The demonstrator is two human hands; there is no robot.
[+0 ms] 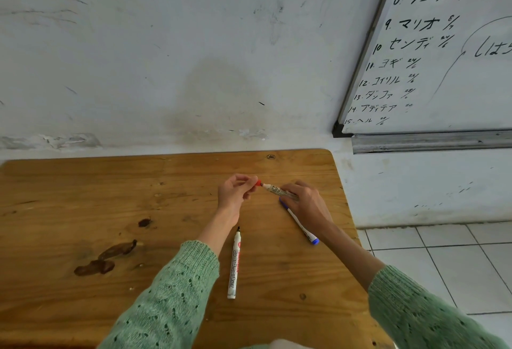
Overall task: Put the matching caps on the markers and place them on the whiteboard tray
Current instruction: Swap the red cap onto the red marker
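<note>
My right hand (pixel 306 202) grips a white marker (pixel 277 190) by its barrel, tip pointing left. My left hand (pixel 235 192) pinches a red cap (pixel 258 183) right at that tip; how far it sits on the tip I cannot tell. A blue-capped marker (pixel 300 224) lies on the wooden table (pixel 83 196) under my right wrist. An uncapped black-tipped marker (pixel 234 264) lies between my forearms, tip pointing away. The metal whiteboard tray (pixel 429 142) runs along the board's lower edge at the upper right.
The whiteboard (pixel 443 57) with black writing hangs on the right wall above the tray. The table butts against a scuffed white wall (pixel 166 57). Dark stains (pixel 108 258) mark the wood at left. White floor tiles (pixel 457 265) lie to the right of the table.
</note>
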